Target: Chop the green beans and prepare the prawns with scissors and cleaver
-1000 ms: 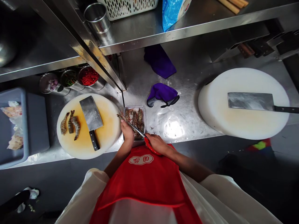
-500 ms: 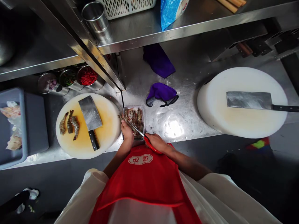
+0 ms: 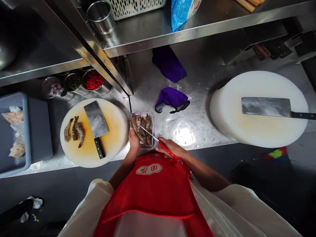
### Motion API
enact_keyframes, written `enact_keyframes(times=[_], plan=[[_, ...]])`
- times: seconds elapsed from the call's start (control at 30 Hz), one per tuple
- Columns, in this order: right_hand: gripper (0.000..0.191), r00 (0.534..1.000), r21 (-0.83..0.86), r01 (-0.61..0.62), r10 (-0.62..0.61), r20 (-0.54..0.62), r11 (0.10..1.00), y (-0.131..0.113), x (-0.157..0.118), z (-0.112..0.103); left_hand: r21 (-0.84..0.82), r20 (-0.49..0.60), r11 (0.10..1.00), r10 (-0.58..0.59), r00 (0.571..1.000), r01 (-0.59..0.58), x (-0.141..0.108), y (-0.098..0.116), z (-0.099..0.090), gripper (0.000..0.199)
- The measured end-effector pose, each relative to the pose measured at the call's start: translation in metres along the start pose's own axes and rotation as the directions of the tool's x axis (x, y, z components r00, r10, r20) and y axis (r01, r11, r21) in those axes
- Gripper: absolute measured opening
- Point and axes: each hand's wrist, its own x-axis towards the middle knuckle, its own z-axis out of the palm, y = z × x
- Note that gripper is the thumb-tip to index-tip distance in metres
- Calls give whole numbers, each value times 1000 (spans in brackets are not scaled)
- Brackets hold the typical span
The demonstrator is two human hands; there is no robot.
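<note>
My left hand [image 3: 134, 140] is closed on a shrimp [image 3: 133, 124] at the left rim of a clear plastic tub [image 3: 152, 123]. More shrimp [image 3: 147, 126] with long feelers fill the tub. In my right hand [image 3: 171, 147] are red-handled scissors [image 3: 166, 148], their blades pointing up and left across the tub. The blade tips lie near the held shrimp; whether they touch it I cannot tell. Left of the tub, several trimmed shrimp [image 3: 80, 134] and a cleaver [image 3: 96, 119] rest on a round white cutting board [image 3: 115, 131].
A second thick cutting board [image 3: 261, 131] bears another cleaver [image 3: 266, 107] on the right. Purple cloths [image 3: 171, 97] lie on the steel counter behind the tub. A grey bin [image 3: 39, 128] stands far left, near metal cups of chillies [image 3: 93, 80]. A steel shelf [image 3: 148, 36] overhangs the back.
The scissors have drawn back slightly to the right, and their blades now lie across the tub's shrimp. My left hand has shifted a little, and its shrimp has turned more upright.
</note>
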Motion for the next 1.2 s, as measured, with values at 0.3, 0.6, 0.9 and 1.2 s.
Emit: enact_keyframes(times=[0.3,0.6,0.9,1.2], plan=[[37,999,21,-26,26,33,999,-4,22,19,205,87,974,81,993,-98,-16,17,-14,55],[35,997,-155,-83,80,-24,984,-10,37,34,197,74,976,81,994,-95,-19,12,-13,49],[37,997,-105,-67,70,21,992,-9,31,30,60,67,998,-7,998,3,-11,10,-11,41],[45,997,109,-23,15,75,994,-1,29,27,-4,58,1000,7,998,-7,-6,3,-11,43]])
